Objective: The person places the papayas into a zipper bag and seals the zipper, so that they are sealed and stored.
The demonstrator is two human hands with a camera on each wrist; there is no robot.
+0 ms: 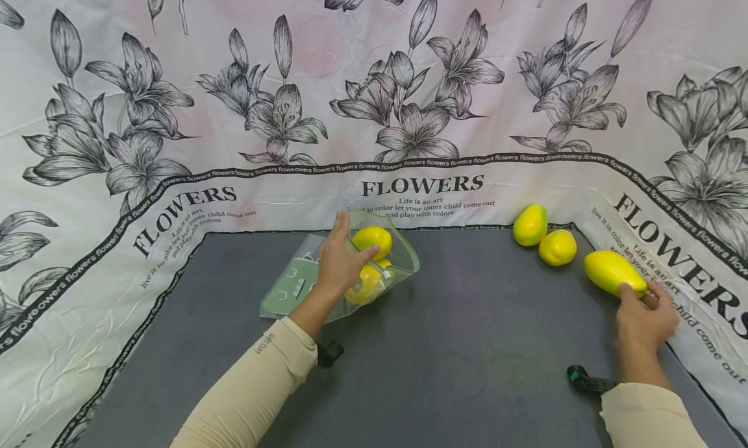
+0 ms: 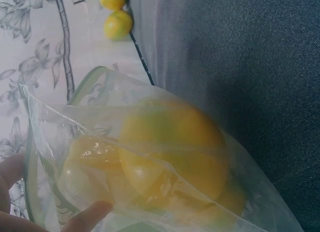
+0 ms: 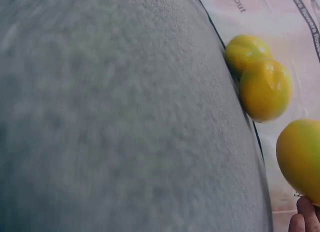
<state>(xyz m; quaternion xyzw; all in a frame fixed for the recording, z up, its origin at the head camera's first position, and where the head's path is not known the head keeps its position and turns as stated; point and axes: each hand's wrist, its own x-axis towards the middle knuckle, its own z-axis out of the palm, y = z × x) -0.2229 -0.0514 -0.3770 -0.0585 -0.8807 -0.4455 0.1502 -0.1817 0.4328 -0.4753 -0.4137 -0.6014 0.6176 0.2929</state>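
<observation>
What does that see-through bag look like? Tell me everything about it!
The see-through bag looks like thin, shiny, crinkly plastic, with a green rim and a green patch with little white and dark marks. Its mouth is open. It slants over the dark table, patch end to the left and mouth to the right in the head view. At least two yellow fruits are inside. The left hand holds it near the mouth.

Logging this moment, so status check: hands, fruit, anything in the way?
Left hand holding clear bag, yellow fruit inside. Right hand gripping long yellow fruit by one end. Two loose fruits beyond it. No obstacle seen between long fruit and bag.
</observation>
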